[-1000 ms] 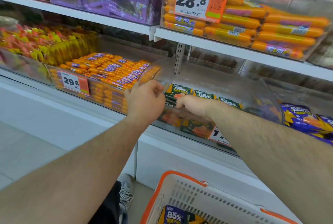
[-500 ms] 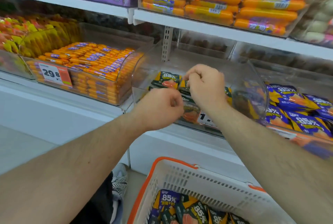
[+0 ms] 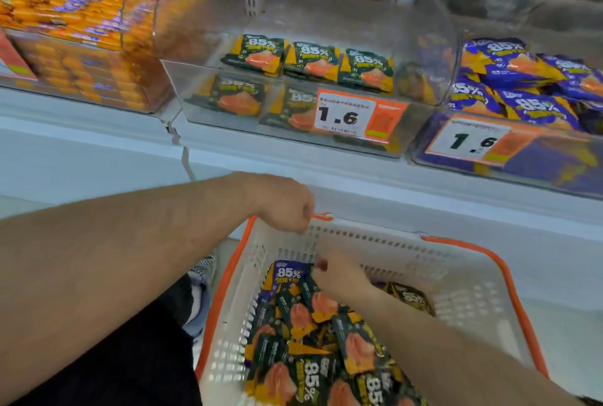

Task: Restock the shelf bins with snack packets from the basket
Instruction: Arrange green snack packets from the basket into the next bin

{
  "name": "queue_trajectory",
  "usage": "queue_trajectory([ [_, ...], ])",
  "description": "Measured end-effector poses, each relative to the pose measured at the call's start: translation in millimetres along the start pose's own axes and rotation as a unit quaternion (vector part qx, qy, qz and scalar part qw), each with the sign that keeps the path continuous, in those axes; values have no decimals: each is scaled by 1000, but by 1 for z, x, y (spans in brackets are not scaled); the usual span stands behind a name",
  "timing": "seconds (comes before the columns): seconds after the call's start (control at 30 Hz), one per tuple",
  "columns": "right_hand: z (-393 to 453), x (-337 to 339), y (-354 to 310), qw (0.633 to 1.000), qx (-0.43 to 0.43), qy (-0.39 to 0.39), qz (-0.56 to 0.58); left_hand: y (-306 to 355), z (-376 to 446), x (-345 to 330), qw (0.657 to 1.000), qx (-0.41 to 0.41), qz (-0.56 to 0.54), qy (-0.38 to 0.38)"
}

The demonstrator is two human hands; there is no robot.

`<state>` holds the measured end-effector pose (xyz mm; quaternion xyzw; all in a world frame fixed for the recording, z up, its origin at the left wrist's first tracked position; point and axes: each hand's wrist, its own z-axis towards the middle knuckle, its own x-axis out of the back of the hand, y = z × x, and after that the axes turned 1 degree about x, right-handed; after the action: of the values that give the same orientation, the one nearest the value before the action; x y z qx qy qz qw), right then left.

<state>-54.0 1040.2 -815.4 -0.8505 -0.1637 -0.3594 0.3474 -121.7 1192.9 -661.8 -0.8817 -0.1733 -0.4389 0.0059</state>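
Observation:
A white basket with an orange rim (image 3: 483, 250) stands below the shelf, holding several dark green and orange snack packets (image 3: 313, 373) marked 85%. My right hand (image 3: 341, 276) reaches down into the basket and touches the far packets; it is blurred and its fingertips are hidden. My left hand (image 3: 284, 206) hovers over the basket's far left rim with curled fingers and nothing visible in it. Above, the clear middle shelf bin (image 3: 427, 33) holds a few matching packets (image 3: 310, 61) in two rows.
A 1.6 price tag (image 3: 346, 117) hangs on the middle bin's front. A bin of purple 85% packets (image 3: 522, 82) stands to its right and a bin of orange sausage sticks (image 3: 65, 14) to its left. A white shelf ledge (image 3: 391, 177) juts out between bins and basket.
Both hands have come down from the middle bin. My right hand now reaches into the basket and my left hangs over its rim. The view has tilted downward.

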Motion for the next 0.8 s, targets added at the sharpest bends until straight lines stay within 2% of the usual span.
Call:
queue_trajectory([
  [0.07, 1, -21, 11, 994, -64, -78, -46, 1, 4, -1, 999, 5, 15, -32],
  [0.1, 1, -30, 15, 990, -87, -88, -69, 2, 5, -1, 999, 9, 16, -37],
  [0.23, 4, -60, 34, 975, -92, -49, -195, 8, 4, 1, 999, 13, 9, -32],
  [0.3, 3, -65, 36, 973, -81, -42, -210, 8, 4, 1, 999, 16, 10, -40],
  [0.43, 2, -57, 35, 984, -69, -33, -159, 7, 2, 1, 999, 19, 16, -43],
  [0.57, 4, -23, 23, 996, -26, 60, -61, 5, 0, 2, 999, 13, 12, -44],
  [0.63, 3, 4, 13, 998, -3, 66, -20, -1, -1, 3, 999, 23, -1, -47],
  [0.7, -4, 34, 0, 998, 51, 45, -3, -12, -3, 4, 998, 46, -33, -40],
  [0.8, -23, 78, -27, 992, 113, 36, 34, -29, -10, 10, 985, 85, -148, -21],
])
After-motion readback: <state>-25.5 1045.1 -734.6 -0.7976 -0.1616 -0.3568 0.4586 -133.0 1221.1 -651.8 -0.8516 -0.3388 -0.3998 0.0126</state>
